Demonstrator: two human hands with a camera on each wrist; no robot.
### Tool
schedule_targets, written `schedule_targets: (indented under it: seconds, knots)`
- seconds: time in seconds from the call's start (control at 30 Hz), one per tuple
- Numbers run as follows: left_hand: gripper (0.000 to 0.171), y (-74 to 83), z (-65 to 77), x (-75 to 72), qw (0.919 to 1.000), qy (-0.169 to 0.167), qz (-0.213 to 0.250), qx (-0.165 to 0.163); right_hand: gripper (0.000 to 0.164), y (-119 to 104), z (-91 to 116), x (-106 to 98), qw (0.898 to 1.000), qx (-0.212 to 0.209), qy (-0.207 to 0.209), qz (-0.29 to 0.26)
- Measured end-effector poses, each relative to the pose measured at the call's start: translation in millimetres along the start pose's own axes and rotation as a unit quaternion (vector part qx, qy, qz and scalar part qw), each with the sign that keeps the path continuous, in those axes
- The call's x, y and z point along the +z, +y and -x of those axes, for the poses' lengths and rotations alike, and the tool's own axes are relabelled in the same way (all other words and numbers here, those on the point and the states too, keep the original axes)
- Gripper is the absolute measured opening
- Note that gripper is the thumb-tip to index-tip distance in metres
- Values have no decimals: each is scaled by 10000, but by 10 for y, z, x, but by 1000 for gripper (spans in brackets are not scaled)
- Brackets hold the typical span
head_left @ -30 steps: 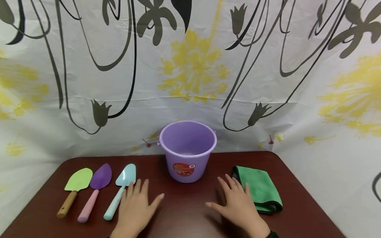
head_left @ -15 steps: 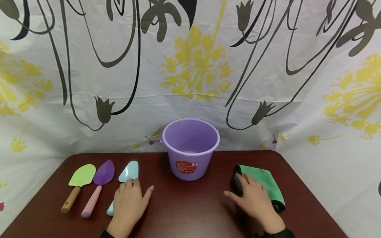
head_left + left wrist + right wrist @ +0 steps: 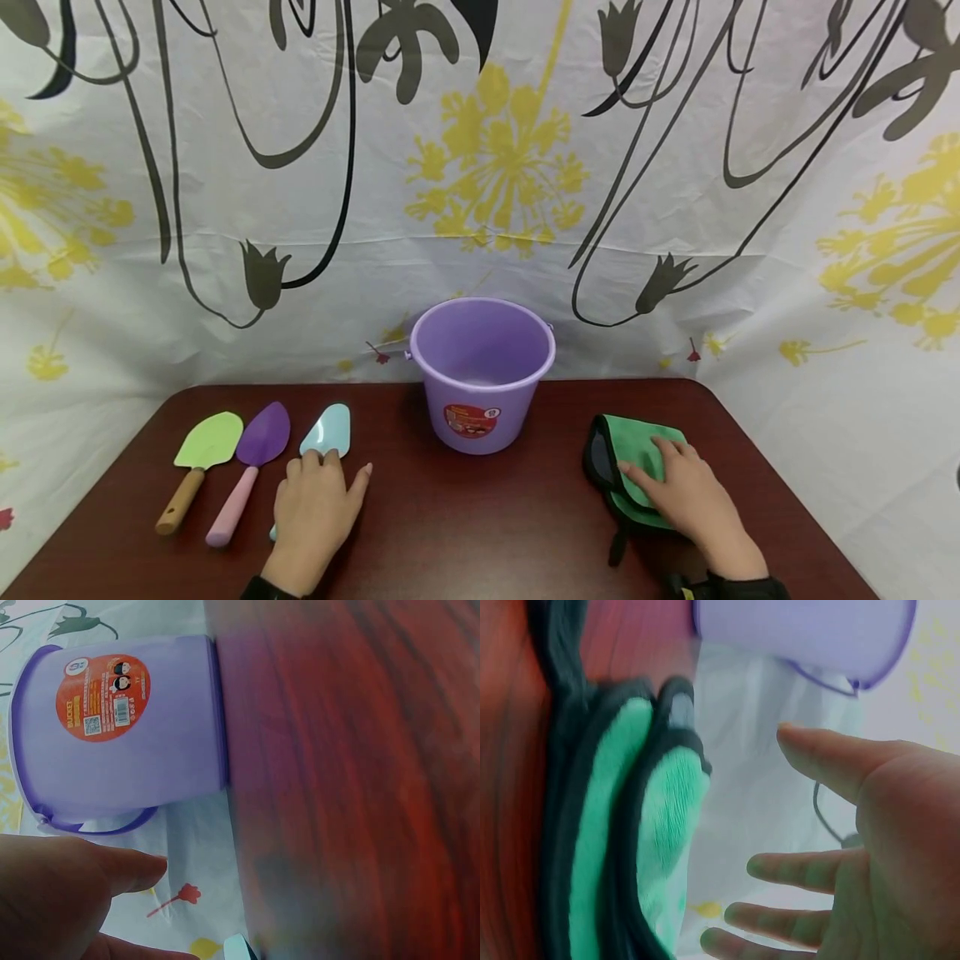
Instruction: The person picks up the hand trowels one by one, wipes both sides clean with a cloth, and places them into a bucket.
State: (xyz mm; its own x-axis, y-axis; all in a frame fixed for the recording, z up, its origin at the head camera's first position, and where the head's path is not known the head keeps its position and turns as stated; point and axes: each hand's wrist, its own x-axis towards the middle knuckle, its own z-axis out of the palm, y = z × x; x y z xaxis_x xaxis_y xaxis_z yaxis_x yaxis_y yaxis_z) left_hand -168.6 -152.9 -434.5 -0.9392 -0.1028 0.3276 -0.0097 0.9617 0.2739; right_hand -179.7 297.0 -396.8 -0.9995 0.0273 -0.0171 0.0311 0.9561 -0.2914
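Note:
My left hand lies over the light blue trowel. It covers most of that handle, and whether the fingers touch it cannot be told. In the left wrist view the thumb stands out straight, away from anything. At the right, my right hand is over the folded green cloth with black edging. The right wrist view shows its fingers spread and apart from the cloth, which lies in thick layers. A dark loop sticks out at the cloth's near side.
A purple bucket with a red label stands at the back middle of the dark red table. Left of the blue trowel lie a purple trowel with a pink handle and a green trowel with a wooden handle. A patterned sheet hangs behind.
My right hand has moved right across the cloth; the cloth's left side now shows a raised fold and a loop. My left hand has shifted slightly left, over the blue trowel's handle.

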Motion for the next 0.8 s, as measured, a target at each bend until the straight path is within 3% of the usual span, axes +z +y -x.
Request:
schedule_targets:
  seconds: [0.23,0.47,0.8]
  knots:
    - [53,-35,-1,6,9999,120,-67,-21,98,132,-13,-87,9992,354,-174,-80]
    - [47,-36,-5,7,10000,-17,-52,26,102,216,-20,-49,9980,511,-375,-83]
    - [44,-27,8,40,9997,-90,-138,196,106,341,-51,12,9955,881,-171,-316]
